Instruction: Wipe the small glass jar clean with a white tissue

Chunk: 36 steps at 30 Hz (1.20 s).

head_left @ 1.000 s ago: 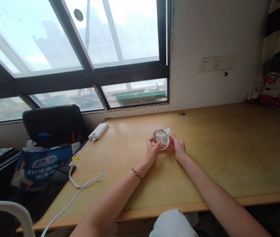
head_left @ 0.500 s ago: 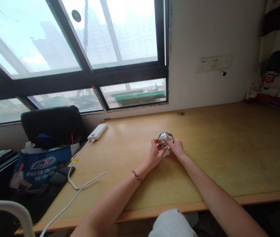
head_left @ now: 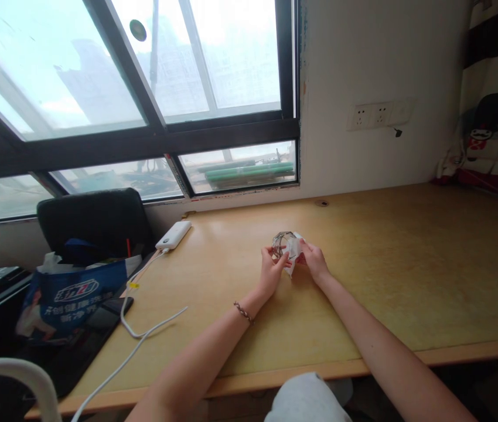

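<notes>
Two bare hands meet over the middle of a yellowish wooden table [head_left: 389,275], with a clear glass dish [head_left: 279,239] between them and a white tissue [head_left: 293,249] pressed to its right side. The left hand [head_left: 270,274] is curled around the near left part of the dish – fingers along the left edge, thumb reaching across the near side beside the tissue – and it grips the glass. The right hand [head_left: 316,262] is just to the right, its fingers closed on the tissue, which bunches between that hand and the dish; a loose corner of it hangs down toward the near side. The dish is tilted, and whether its underside touches the table I cannot tell. It sits a little farther from the person than both wrists, nearer the left hand's fingertips than the right palm

A braided bracelet [head_left: 244,312] circles the left wrist. Well to the left, near the table's left edge, lies a white power bank [head_left: 173,235], with a white cable [head_left: 131,329] running from it toward the near left. Beyond that edge stand a blue printed bag [head_left: 75,296] and a black chair [head_left: 95,217]; on the far side is a dark-framed window [head_left: 231,58] – to its right, wall sockets [head_left: 371,115]
</notes>
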### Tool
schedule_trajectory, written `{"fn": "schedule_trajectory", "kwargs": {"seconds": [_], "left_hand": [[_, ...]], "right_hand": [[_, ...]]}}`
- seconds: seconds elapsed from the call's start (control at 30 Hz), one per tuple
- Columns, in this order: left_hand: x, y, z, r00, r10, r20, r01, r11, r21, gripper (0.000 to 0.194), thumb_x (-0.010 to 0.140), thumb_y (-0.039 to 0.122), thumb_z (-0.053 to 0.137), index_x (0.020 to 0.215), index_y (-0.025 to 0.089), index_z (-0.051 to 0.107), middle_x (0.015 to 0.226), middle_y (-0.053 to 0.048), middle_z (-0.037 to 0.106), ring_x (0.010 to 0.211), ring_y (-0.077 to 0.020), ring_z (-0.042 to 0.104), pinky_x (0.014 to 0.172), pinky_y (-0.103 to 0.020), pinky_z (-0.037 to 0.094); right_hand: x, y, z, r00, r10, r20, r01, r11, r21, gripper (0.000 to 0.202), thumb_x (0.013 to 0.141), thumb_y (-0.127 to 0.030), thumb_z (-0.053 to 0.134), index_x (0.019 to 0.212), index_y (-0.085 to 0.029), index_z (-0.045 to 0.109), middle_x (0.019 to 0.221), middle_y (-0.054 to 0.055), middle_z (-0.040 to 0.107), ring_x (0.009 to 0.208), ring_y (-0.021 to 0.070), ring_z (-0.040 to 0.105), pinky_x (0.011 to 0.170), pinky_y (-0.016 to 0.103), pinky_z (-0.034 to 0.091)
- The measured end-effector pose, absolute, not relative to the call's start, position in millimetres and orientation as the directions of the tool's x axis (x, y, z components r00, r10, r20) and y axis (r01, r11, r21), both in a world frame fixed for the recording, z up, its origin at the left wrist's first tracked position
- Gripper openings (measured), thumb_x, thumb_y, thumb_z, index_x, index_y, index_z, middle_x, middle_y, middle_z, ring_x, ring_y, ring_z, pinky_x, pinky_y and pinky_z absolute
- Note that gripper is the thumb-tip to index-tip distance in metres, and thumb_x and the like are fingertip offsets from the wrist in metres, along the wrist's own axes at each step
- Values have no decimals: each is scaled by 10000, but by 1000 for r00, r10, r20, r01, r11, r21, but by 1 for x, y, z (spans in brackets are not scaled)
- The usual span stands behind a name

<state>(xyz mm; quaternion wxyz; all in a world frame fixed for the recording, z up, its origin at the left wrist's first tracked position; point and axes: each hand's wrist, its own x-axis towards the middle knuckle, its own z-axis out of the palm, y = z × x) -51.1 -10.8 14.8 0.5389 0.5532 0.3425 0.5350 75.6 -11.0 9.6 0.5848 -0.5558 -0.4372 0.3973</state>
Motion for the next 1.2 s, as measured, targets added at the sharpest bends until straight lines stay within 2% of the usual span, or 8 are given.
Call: {"fn": "schedule_trajectory", "kwargs": {"seconds": [0.17,0.27,0.4,0.5,0.6,0.73,0.93,1.2], "left_hand": [[-53,-7,11,172,967,188,-192,-154,969,400,691,365,604,881,179,305,997,-88,531,588,-106,605,524,-249,512],[-52,-9,10,212,951,226,-161,-194,968,397,690,358,608,891,181,316,1004,-83,529,614,-113,607,512,-233,502],[-51,-11,9,264,930,256,-109,-235,966,375,699,345,600,930,181,355,985,-63,543,680,-116,605,548,-208,488],[-50,-11,10,270,931,245,-97,-227,969,350,707,364,582,913,178,368,923,-47,563,561,-86,578,469,-188,459],[-52,-9,12,273,940,205,-122,-178,976,328,724,409,539,886,174,380,833,-28,584,415,-60,519,384,-183,415],[-56,-5,14,226,963,146,-154,-113,982,359,726,469,501,888,161,413,787,-34,614,335,-44,463,340,-176,373],[-58,-4,14,163,976,147,-108,-131,985,426,692,461,552,951,129,491,735,-41,619,317,-24,393,307,-154,300],[-54,-1,9,362,922,136,-14,-141,990,443,713,497,507,924,111,554,493,28,505,379,-64,431,382,-176,317]], "right_hand": [[73,-11,9,123,992,-4,-248,27,-968,327,599,-391,618,779,-119,633,608,25,615,464,92,495,450,201,394],[76,-11,7,114,989,-99,-220,-72,-973,268,580,-318,632,740,-102,634,541,17,592,418,82,471,415,194,372],[78,-15,8,297,955,17,240,-57,-969,185,660,-299,561,672,-124,620,445,1,551,382,96,467,400,194,344],[79,-22,13,360,875,325,611,42,-791,258,761,-326,459,643,-143,596,487,35,577,441,115,509,459,203,347],[79,-27,19,295,818,494,777,95,-622,334,828,-341,365,664,-150,583,518,54,592,492,132,540,515,215,351],[78,-24,21,268,854,445,716,133,-685,311,816,-356,385,672,-158,577,556,46,613,508,137,565,516,210,371],[75,-16,13,118,993,25,367,-21,-930,172,733,-260,454,761,-143,576,559,23,634,404,121,558,387,180,375],[77,-18,12,299,938,175,561,-24,-828,481,825,-404,309,500,-154,559,301,31,475,365,124,507,427,188,365]]}}
